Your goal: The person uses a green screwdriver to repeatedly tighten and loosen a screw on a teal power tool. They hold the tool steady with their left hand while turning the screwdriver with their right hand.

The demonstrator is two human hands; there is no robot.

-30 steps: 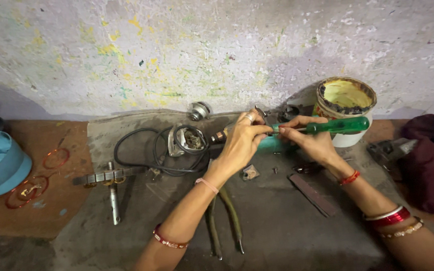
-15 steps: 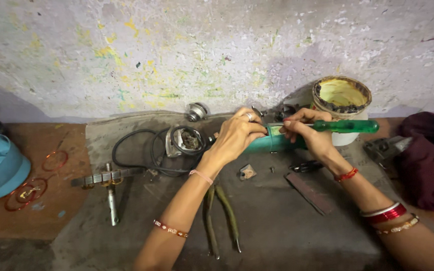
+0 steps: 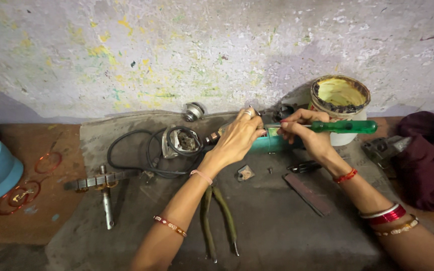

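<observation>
Between both hands (image 3: 237, 138) (image 3: 305, 131), one green screwdriver (image 3: 342, 126)

The left hand (image 3: 237, 138) is wearing a ring, a pink thread at the wrist and a beaded bracelet. The right hand (image 3: 305, 131) is showing red-painted nails, a red thread, red bangles and a gold chain.

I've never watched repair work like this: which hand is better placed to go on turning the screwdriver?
Probably the right hand: it grips the green-handled screwdriver, while the left hand steadies the teal tool.
</observation>
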